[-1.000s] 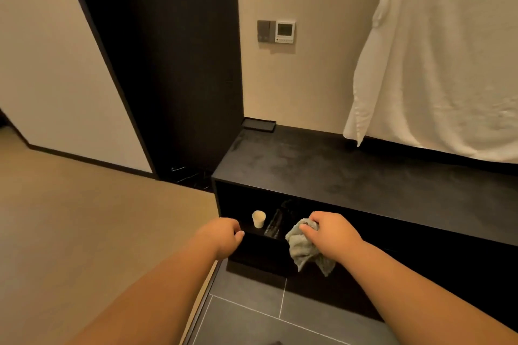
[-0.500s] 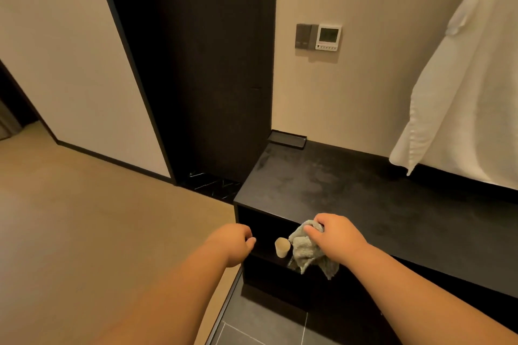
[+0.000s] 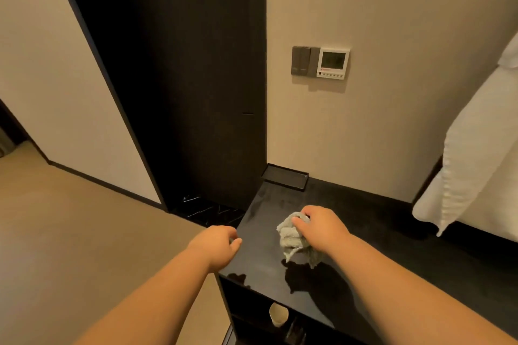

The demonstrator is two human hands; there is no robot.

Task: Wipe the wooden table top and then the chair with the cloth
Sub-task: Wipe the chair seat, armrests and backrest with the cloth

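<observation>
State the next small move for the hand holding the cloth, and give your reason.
Probably press the cloth down and sweep it rightwards along the table top. The right hand grips the bunched cloth at the top's left end, the long dark surface stretches away to the right, and the left hand holds nothing.

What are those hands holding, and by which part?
The right hand grips a bunched grey cloth by its upper folds, over the dark table top. The left hand holds nothing.
</observation>
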